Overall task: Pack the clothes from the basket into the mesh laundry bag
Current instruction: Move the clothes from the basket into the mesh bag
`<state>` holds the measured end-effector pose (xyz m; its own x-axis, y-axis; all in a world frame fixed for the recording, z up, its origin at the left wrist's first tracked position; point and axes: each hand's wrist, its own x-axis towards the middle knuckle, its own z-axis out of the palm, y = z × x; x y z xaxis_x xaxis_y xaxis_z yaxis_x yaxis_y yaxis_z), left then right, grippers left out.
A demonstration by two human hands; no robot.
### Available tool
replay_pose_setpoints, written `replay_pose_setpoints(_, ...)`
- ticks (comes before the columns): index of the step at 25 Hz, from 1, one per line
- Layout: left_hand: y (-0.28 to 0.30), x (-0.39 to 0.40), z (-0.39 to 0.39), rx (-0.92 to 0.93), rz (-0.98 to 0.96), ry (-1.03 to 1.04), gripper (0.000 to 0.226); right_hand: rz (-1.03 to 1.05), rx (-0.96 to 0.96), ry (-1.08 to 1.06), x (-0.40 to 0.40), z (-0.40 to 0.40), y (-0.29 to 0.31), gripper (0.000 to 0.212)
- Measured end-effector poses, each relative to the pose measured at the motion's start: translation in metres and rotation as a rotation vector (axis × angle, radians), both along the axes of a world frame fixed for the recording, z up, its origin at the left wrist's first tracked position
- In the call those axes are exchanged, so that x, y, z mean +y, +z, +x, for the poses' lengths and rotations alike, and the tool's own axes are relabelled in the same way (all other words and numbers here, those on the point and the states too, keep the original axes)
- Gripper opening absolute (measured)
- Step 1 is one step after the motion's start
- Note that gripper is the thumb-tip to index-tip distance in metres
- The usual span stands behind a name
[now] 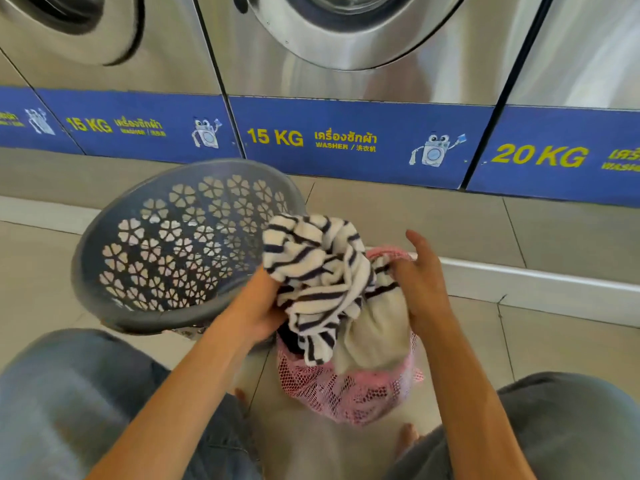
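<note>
A pink mesh laundry bag (349, 393) stands on the floor between my knees, with dark cloth showing through its mesh. A white garment with dark stripes (311, 271) bulges out of its mouth. My left hand (258, 306) grips the garment from the left. My right hand (420, 292) holds the bag's far rim and the cloth there, fingers curled into the fabric. The grey plastic basket (114, 306) with flower-shaped holes is tipped on its side at the left, its opening facing me, and no clothes show inside it.
A row of steel washers (346, 81) with blue 15 KG and 20 KG panels runs across the back, above a low tiled step (519, 289). My knees in blue jeans (69, 393) fill the lower corners. Toes show on the tile near the bag.
</note>
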<state>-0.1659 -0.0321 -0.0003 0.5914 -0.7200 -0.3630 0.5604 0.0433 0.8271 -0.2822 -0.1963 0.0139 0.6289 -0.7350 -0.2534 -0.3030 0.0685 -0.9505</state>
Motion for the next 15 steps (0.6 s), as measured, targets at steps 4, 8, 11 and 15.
replay_pose_setpoints(4, -0.020, -0.036, -0.007, -0.200, 0.268, -0.136, 0.021, -0.149, 0.093, 0.022, 0.003, 0.002, -0.006, 0.063)
replay_pose_setpoints(8, -0.046, -0.056, -0.009, -0.350, 0.441, -0.214, 0.015, -0.329, 0.179, 0.100, 0.003, -0.005, -0.005, 0.062)
replay_pose_setpoints(11, -0.078, -0.072, -0.015, -0.519, 0.590, -0.213, 0.012, -0.343, 0.146, 0.093, -0.008, -0.007, 0.000, 0.060)
replay_pose_setpoints(15, -0.109, -0.096, -0.046, -0.835, 0.686, -0.216, 0.018, -0.331, 0.101, 0.129, -0.011, -0.011, 0.006, 0.056)
